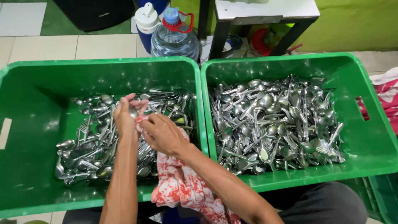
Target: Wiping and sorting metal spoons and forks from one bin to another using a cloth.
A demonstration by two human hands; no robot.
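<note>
My left hand (125, 113) holds a metal spoon (133, 112) over the left green crate (25, 124). My right hand (162, 133) presses a red-and-white patterned cloth (182, 186) against that spoon. The cloth hangs down over the crate's near rim. Under my hands lies a heap of steel spoons and forks (89, 141). The right green crate (373, 137) holds a larger pile of cutlery (275, 120).
Behind the crates stand a clear water jug with a blue cap (174, 39), a blue-and-white flask (146, 23) and the dark legs of a white table (265, 10). A pink cloth (387, 93) lies at the right edge. The floor is tiled.
</note>
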